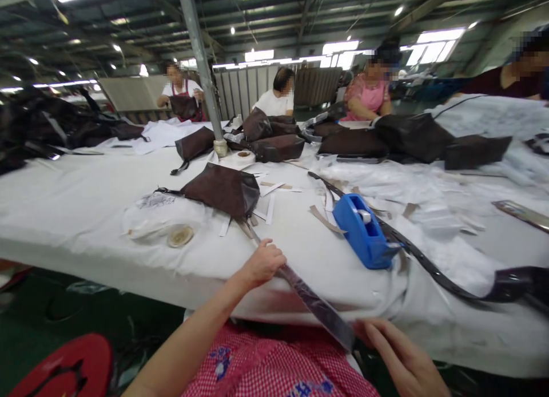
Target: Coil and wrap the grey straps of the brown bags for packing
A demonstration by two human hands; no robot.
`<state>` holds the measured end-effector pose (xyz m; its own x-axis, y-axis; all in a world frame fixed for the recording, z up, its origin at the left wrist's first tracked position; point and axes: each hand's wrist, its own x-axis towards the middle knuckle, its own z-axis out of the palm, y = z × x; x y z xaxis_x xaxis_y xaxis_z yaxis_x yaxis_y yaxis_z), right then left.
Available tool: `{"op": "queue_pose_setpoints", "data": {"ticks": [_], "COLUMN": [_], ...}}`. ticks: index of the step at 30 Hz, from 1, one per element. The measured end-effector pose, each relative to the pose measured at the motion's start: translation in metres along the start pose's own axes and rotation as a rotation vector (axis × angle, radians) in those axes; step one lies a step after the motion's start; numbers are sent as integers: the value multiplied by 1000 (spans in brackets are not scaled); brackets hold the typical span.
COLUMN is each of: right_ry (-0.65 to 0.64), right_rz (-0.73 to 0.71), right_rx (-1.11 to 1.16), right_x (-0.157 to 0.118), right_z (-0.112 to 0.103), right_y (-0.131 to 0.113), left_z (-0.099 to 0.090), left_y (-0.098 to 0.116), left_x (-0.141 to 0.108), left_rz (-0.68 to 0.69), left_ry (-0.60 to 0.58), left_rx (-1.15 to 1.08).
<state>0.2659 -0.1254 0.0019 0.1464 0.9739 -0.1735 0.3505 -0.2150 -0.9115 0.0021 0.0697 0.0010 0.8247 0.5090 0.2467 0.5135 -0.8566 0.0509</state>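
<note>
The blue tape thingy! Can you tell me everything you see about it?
The blue tape dispenser looks like shiny plastic. It has a hollow top with a small whitish roller inside. It sits upright near the front edge of the white-covered table, right beside a long dark strap. Neither the left hand nor the right hand touches it.

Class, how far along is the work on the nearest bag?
The bag already looks shaped. In hand is what seems its strap: the left hand grips it, the right hand is near its lower end. Probably left: securing that end, not visibly fastened to anything.
</note>
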Motion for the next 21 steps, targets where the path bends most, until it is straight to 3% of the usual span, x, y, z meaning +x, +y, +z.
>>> {"op": "queue_pose_setpoints", "data": {"ticks": [2, 4, 5, 8, 10, 14, 21], "right_ry": [86, -36, -158, -552, -683, -657, -769], "right_rz": [-208, -297, -313, -165, 0, 159, 348], "right_rx": [-80, -81, -78, -5, 87, 183, 358], "right_x": [43, 83, 99, 127, 131, 124, 104], "right_z": [18, 40, 51, 76, 80, 54, -37], "right_y": [-32, -61, -71, -81, -75, -57, -19], "left_z": [-5, -8, -8, -2, 5, 16, 14], "left_y": [-1, -1, -1, 0, 0, -4, -33], "left_x": [5, 10, 13, 21, 29, 47, 66], "left_rz": [49, 78, 72, -8, -83, -184, -321], "left_ry": [-11, -18, -18, -22, -37, -67, -94], "left_rx": [18, 34, 41, 58, 70, 72, 79]}}
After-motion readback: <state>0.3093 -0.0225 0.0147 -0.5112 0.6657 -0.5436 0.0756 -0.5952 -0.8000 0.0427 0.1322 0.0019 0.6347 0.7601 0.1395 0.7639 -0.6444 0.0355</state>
